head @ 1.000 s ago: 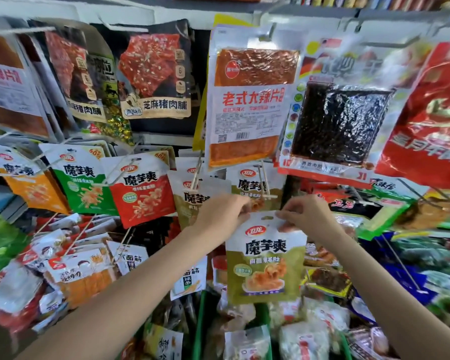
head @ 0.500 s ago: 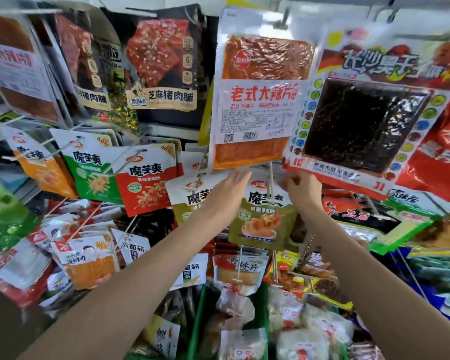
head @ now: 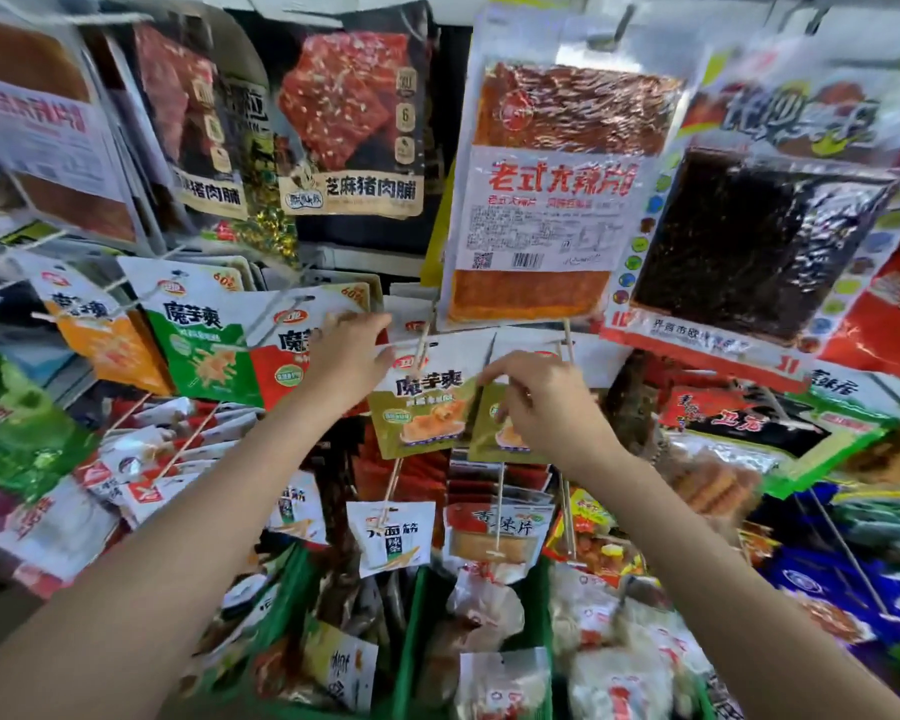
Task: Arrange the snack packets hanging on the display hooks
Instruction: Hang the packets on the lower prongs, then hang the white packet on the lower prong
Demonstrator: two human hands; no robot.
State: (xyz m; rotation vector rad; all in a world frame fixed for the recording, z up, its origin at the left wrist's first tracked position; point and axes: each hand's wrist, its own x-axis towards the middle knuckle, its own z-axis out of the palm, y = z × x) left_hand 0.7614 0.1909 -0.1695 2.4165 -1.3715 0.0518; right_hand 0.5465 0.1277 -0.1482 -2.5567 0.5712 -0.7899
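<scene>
Two olive-green snack packets hang side by side on thin hooks in the middle row: the front one (head: 427,407) and a second one (head: 489,433) just to its right. My right hand (head: 541,402) pinches the top edge of the second olive packet with curled fingers. My left hand (head: 349,356) is spread flat, its fingers over the top of a red packet (head: 276,371) and its thumb near the front olive packet's left edge. A hook peg (head: 421,345) passes through the front packet's top.
Green (head: 198,340) and orange (head: 105,340) packets of the same brand hang to the left. A large orange spicy-strip packet (head: 546,200) and a dark packet (head: 749,241) hang directly above. Smaller packets dangle below, over green bins (head: 411,641) full of snacks.
The olive packet, held low in both hands, was lifted to the hook and now hangs there. My left hand has shifted left onto the red packet; my right hand has dropped slightly.
</scene>
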